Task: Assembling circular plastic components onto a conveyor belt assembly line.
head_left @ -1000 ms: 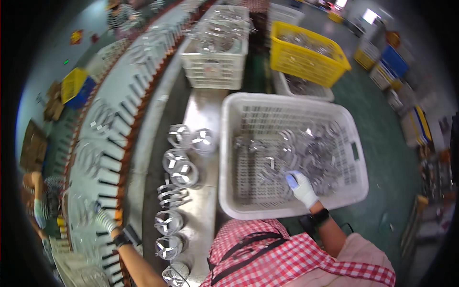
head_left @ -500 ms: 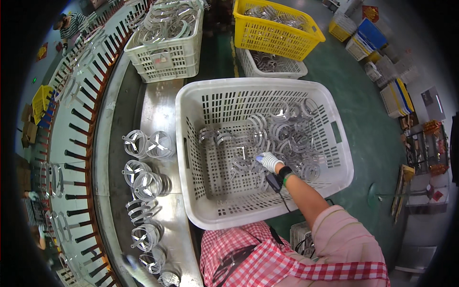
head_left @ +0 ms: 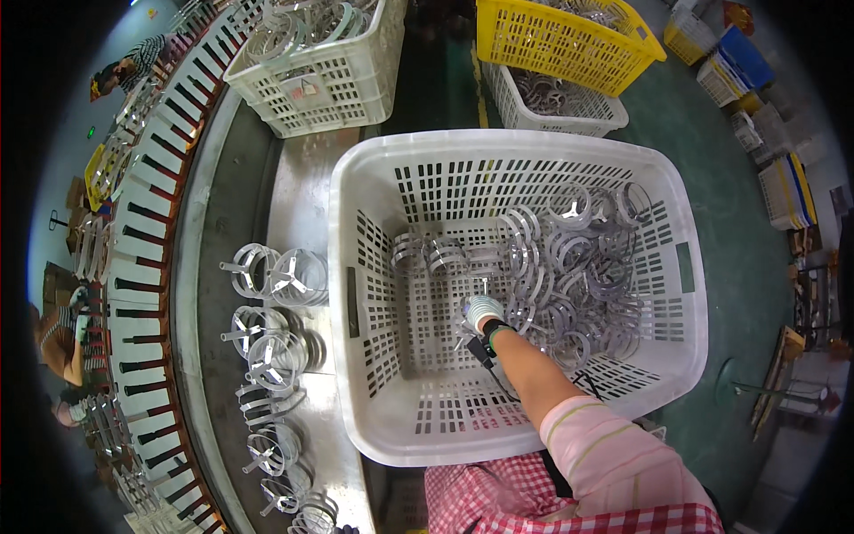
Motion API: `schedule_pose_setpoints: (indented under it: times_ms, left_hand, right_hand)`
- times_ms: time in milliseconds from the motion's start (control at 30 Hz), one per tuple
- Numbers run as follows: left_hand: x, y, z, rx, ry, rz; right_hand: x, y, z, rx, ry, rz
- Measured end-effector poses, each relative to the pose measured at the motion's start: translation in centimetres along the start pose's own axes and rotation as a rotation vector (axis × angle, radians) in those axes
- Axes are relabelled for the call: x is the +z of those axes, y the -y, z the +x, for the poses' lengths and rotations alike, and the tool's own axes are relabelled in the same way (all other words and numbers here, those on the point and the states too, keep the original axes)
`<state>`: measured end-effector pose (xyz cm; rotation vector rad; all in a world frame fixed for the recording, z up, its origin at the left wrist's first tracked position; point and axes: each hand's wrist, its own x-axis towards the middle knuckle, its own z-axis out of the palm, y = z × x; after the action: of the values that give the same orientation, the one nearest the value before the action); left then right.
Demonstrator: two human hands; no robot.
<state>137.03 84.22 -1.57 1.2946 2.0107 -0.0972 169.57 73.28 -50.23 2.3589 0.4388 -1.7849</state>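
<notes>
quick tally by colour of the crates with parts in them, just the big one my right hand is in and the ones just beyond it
White: 3 (the big crate around the right hand, the upper-left crate, the lower crate beneath the yellow one)
Yellow: 1 (the yellow crate at upper right)
Total: 4

At the top, a yellow crate (head_left: 569,44) resting over a low white crate (head_left: 562,123), both holding clear parts; to their left, a tall off-white crate (head_left: 325,100), heaped high. To the right, green floor (head_left: 743,267), a blue bin (head_left: 745,58) near the wall. At upper left, a striped worker (head_left: 142,58), above a small green light (head_left: 91,133).
</notes>
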Motion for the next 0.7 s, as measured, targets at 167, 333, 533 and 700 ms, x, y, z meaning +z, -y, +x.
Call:
schedule_pose_setpoints:
  times_ms: [167,333,533,700]
  left_hand:
    - [2.6,-6.8,0.2,0.317,0.294,0.478]
    - [12.2,-6.6,3.5,0.503,0.400,-0.304]
    - [14.2,-10.5,4.7,0.728,0.502,0.805]
    - [12.5,-7.1,3.6,0.664,0.481,0.667]
  right_hand:
    - [-0.3,0.5,-5.3,-0.388,-0.069,0.136]
    - [-6.5,3.8,-19.2,-0.714,-0.027,0.525]
    - [-14.1,3.3,-29.4,-0.678,0.501,0.981]
    - [-12.3,2.4,-19.6,-0.879,0.172,0.944]
